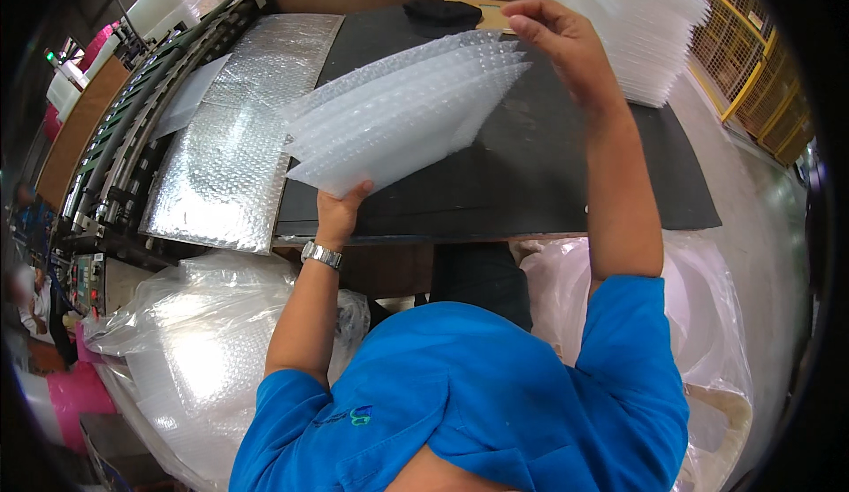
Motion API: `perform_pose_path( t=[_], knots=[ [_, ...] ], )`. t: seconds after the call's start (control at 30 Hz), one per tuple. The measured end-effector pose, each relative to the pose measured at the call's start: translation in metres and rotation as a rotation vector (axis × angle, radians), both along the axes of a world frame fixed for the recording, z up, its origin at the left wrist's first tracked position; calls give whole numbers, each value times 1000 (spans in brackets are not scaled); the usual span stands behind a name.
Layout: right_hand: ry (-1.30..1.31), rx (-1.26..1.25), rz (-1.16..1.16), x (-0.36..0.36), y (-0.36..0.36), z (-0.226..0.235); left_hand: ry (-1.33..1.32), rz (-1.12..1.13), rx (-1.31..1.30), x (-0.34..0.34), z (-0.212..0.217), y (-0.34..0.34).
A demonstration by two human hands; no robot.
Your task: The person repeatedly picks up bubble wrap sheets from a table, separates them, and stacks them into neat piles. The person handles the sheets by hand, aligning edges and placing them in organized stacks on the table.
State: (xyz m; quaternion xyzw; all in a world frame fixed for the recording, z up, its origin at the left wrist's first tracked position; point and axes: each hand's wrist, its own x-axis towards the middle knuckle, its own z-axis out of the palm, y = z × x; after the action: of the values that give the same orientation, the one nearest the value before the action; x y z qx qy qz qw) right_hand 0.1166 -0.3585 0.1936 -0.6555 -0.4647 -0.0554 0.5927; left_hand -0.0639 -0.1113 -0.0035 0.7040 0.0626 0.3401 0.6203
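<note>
A fanned batch of clear bubble-wrap bags (402,121) is tilted above the dark table. My left hand (340,209) grips its lower edge, with the thumb on the near side and the fingers hidden beneath. A metal-banded watch (322,256) circles that wrist. Just past the upper right corner of the batch, my right hand (570,50) is raised with its fingers bent. Its thumb and forefinger stand slightly apart, and I see nothing between them. Further right, a tall pile of similar bubble-wrap bags (650,41) stands on the table.
The dark tabletop (566,165) adjoins a silvery bubble-covered panel (243,121) and a roller machine (133,138) on the left. A black cloth item (440,15) lies at the back. Plastic-wrapped bundles (212,342) sit below at left; yellow mesh fencing (738,41) stands far right.
</note>
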Motion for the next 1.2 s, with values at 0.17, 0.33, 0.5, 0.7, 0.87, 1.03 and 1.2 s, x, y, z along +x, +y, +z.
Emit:
perform_pose_path(
  t=[0.17,0.33,0.5,0.7,0.87,1.03,1.2],
  knots=[
    [-152,-300,69,-1,2,18,23,6,-31,-1,0,0],
    [-336,-497,-70,2,14,18,6,20,17,-1,0,0],
    [-395,-352,-221,5,18,8,-6,14,7,0,-1,1],
    [-141,-228,-151,19,7,15,-10,1,-26,0,1,-1],
    [-228,-454,106,15,10,14,-11,0,-24,-1,-1,0],
    [-324,-472,-8,11,14,14,3,32,13,-1,0,0],
    [-744,-345,-165,1,16,12,-19,27,15,-1,0,-1]
  ],
)
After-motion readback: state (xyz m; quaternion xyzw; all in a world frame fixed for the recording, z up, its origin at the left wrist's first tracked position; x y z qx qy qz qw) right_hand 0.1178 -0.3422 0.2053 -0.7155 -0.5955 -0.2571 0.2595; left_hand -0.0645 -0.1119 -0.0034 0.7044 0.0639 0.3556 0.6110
